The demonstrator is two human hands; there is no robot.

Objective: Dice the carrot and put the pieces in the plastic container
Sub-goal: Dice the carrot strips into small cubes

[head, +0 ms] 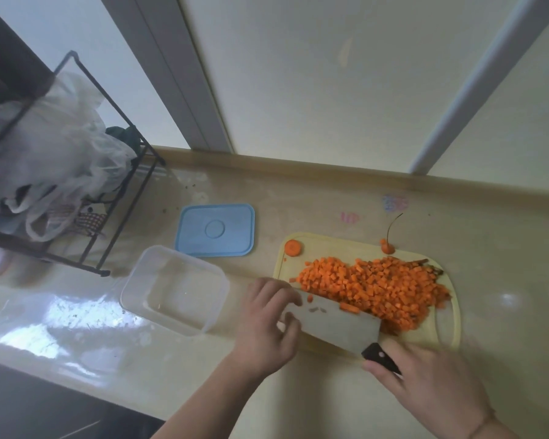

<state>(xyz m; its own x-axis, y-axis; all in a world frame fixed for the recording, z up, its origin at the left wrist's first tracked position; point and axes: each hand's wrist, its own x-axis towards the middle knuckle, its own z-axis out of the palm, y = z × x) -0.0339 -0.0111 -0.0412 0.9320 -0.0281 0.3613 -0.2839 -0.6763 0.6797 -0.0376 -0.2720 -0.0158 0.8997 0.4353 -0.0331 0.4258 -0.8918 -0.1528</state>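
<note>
1. On the yellow cutting board (447,331) near the right end of the worktop (203,359), the dicing looks done to me: a broad heap of carrot dice (377,289) covers most of the board, and only trimmings stay uncut, the round top slice (292,248) at the board's far left corner and the tail end (387,247) with its thin root at the far edge.
2. My right hand (425,381) is wrapped round the black handle of the cleaver (336,321), whose wide blade lies tilted against the near left side of the heap, with a few pieces stuck on it.
3. My left hand (268,321) is curled over the blade's far end, fingers and thumb pinching it. So both hands are clamped on the same knife, one at each end.
4. I judge the step in hand to be gathering the dice onto the blade for the transfer.
5. The plastic container (175,289) sits open just left of the board, near the worktop's front edge, and I see nothing in it. Its blue lid (216,229) lies flat behind it, toward the back edge.
6. The next move calls for sliding the blade under the heap, keeping it level, and carrying it the short way left over the container's rim without spilling.
7. I can read no brand or writing anywhere; the blade bears small marks, and two faint coloured smudges sit on the worktop behind the board, all illegible.
</note>
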